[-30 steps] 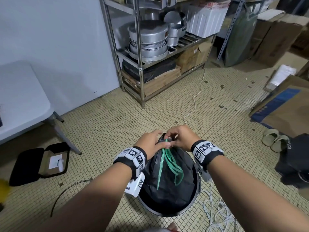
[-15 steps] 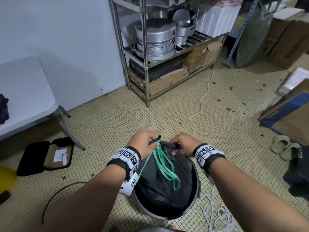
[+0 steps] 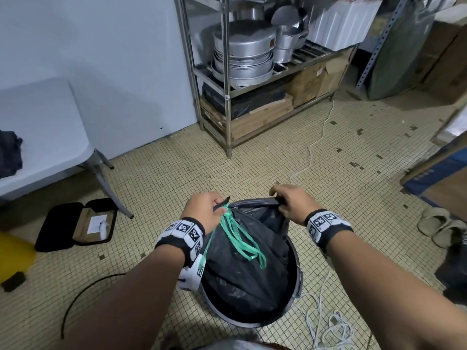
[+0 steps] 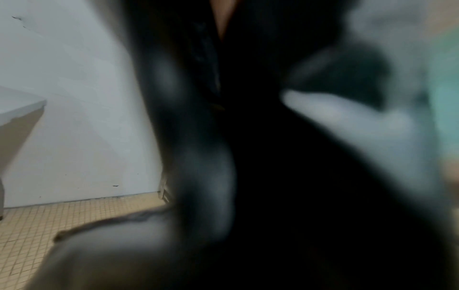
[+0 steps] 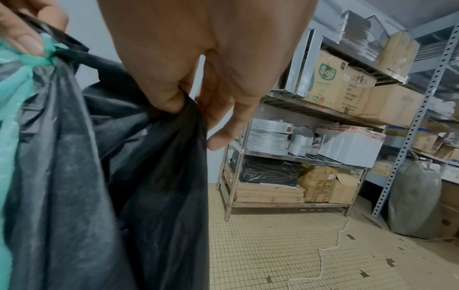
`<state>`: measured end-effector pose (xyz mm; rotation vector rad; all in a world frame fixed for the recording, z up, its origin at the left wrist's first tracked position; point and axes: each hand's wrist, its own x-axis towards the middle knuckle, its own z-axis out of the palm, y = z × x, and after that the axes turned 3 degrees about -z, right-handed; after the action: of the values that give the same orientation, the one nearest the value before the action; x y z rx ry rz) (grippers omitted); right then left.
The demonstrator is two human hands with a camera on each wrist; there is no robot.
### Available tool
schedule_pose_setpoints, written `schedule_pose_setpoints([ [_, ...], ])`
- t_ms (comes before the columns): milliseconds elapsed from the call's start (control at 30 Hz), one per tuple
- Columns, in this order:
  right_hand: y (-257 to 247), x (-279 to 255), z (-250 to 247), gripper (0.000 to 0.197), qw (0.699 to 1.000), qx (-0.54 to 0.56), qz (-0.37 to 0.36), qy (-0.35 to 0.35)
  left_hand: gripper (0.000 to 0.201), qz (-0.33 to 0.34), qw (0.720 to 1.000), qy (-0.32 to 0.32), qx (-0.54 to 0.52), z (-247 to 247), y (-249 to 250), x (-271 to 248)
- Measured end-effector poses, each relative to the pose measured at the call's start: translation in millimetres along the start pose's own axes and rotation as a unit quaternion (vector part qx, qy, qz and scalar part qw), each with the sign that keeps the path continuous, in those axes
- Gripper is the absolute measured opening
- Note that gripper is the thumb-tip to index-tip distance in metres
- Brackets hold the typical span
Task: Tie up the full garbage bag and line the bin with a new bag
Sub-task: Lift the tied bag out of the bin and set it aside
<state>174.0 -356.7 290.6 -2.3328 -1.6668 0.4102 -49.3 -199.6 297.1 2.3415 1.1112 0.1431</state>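
Observation:
A full black garbage bag (image 3: pixel 242 274) sits inside a round grey bin (image 3: pixel 297 281) on the tiled floor. Green drawstrings (image 3: pixel 240 238) hang from its gathered top down the bag's front. My left hand (image 3: pixel 206 210) pinches the left end of the bag's top edge where the green drawstring (image 5: pixel 37 56) bunches. My right hand (image 3: pixel 290 200) pinches the right end of that edge; in the right wrist view thumb and fingers (image 5: pixel 174 98) clamp the black plastic (image 5: pixel 111 176). The edge is stretched between the two hands. The left wrist view is blurred and dark.
A metal rack (image 3: pixel 227 97) with stacked pans and boxes stands behind the bin. A folding table (image 3: pixel 45 137) is at left, an open black case (image 3: pixel 78 223) under it. White cord (image 3: pixel 326 324) lies right of the bin, sandals (image 3: pixel 439 226) farther right.
My hands were together at the bag's gathered top; they have moved apart, pulling the top edge out sideways. The bag's top has risen a little.

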Motion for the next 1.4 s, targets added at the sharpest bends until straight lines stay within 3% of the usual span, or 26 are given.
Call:
schedule_pose_setpoints([
  [133, 14, -3, -10, 0.020, 0.999, -0.016, 0.039, 0.022, 0.022, -0.004, 1.000, 0.003, -0.007, 1, 7, 1],
  [400, 27, -24, 5, 0.018, 0.963, 0.029, 0.247, 0.101, 0.019, 0.002, 1.000, 0.008, -0.007, 2, 19, 1],
  [633, 53, -54, 5, 0.011, 0.939, 0.003, 0.328, 0.107, 0.033, -0.025, 0.999, 0.020, 0.006, -1, 11, 3],
  [800, 59, -70, 13, 0.016, 0.907, 0.117, 0.366, 0.171, 0.028, -0.031, 0.999, 0.022, 0.014, -1, 13, 5],
  [867, 57, -76, 18, 0.020, 0.857, 0.254, 0.376, 0.243, 0.025, -0.030, 0.999, 0.019, 0.015, -1, 13, 6],
  [967, 45, -80, 20, 0.028, 0.678, 0.547, 0.388, 0.300, 0.024, -0.026, 0.999, 0.021, 0.009, -1, 9, 8],
  [1000, 42, -80, 19, 0.030, 0.646, 0.589, 0.384, 0.299, 0.025, -0.025, 0.999, 0.024, 0.009, -1, 7, 8],
  [1033, 41, -79, 17, 0.029, 0.638, 0.602, 0.379, 0.293, 0.026, -0.026, 0.999, 0.026, 0.012, -1, 5, 9],
  [1067, 39, -79, 15, 0.027, 0.649, 0.599, 0.369, 0.288, 0.026, -0.030, 0.999, 0.027, 0.015, -1, 3, 9],
  [1100, 39, -79, 12, 0.023, 0.681, 0.576, 0.357, 0.276, 0.024, -0.036, 0.999, 0.028, 0.019, -1, 1, 9],
  [1167, 42, -84, 9, 0.020, 0.787, 0.474, 0.328, 0.219, 0.024, -0.043, 0.998, 0.032, 0.022, -1, -5, 10],
  [1233, 48, -92, 8, 0.035, 0.877, 0.352, 0.284, 0.159, 0.024, -0.046, 0.998, 0.034, 0.022, -1, -11, 11],
  [1300, 52, -98, 10, 0.043, 0.921, 0.253, 0.260, 0.144, 0.023, -0.047, 0.998, 0.037, 0.023, -2, -17, 10],
  [1400, 61, -108, 13, 0.045, 0.945, 0.122, 0.265, 0.144, 0.023, -0.048, 0.998, 0.037, 0.032, -3, -23, 9],
])
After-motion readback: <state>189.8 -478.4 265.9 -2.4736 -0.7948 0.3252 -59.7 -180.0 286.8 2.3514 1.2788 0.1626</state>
